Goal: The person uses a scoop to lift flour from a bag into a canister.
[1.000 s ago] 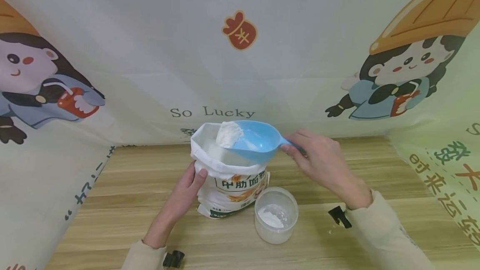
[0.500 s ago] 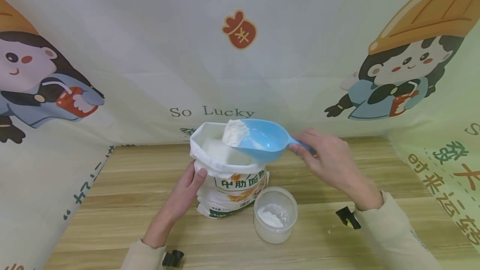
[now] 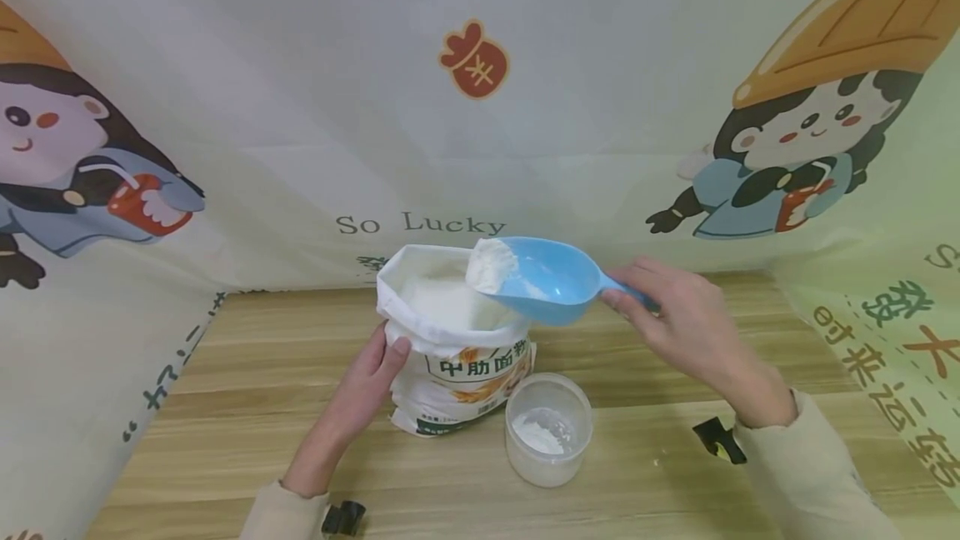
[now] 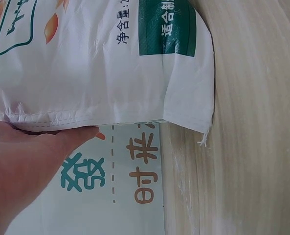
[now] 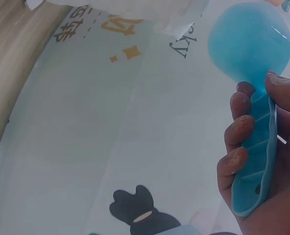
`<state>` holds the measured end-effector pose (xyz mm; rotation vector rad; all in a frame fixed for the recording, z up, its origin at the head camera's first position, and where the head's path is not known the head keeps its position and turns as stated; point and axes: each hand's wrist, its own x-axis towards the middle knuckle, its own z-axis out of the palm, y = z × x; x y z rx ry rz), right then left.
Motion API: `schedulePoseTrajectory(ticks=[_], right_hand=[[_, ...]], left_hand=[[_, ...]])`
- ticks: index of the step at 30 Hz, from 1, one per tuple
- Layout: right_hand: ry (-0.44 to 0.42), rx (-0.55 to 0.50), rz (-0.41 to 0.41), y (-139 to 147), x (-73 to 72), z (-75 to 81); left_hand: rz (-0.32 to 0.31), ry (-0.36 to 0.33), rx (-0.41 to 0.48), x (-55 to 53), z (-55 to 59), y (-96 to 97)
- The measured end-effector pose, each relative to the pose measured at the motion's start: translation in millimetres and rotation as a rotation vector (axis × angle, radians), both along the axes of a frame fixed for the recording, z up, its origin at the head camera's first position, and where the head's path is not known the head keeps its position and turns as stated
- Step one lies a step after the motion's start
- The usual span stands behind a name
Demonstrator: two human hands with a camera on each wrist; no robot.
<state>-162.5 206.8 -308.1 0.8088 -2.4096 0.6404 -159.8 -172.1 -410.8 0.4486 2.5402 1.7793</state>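
Right grip (image 3: pixel 678 319): fingers curled round the ribbed, hollow-backed handle of a translucent blue plastic scoop (image 3: pixel 558 273), thumb by the neck where handle meets bowl. Scoop held aloft, bowl reaching out to the left of this grip, front end over the right part of the bag mouth. A clumped white powder heap (image 3: pixel 492 267) sits at the bowl's front lip.

Left grip (image 3: pixel 372 365): holds the left side of a white printed bag, apparently woven plastic, with a rolled-down rim (image 3: pixel 457 377); thumb on the front just below the rim, other fingers mostly hidden. Bag stands on the wood-grain surface (image 3: pixel 285 390), to the right of this grip. Clear round plastic tub (image 3: pixel 543 469), some powder inside, stands beside the bag, left of the right grip and nearer the person.

Handling (estimate): scoop light and stiff, not fragile, but front-heavy with the load; hold high on the handle, thumb at the neck, bowl level. Powder on fingertips may make the plastic slippery. Heap loose, liable to slide off if tipped. Bag soft-walled, likely heavy low down; best steadied below the rolled rim. Tub light, probably easily nudged; take it round the wall.
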Motion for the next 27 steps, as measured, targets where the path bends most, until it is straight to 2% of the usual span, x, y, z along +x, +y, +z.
schedulePoseTrajectory(ticks=[16,27], right_hand=[[0.034,0.012,-0.041,34,15.9,-7.7],[0.020,0.071,-0.049,59,31.1,-21.1]], left_hand=[[-0.007,-0.006,-0.011,1.8,0.6,-0.4],[-0.015,0.003,-0.008,0.6,-0.3,0.6]])
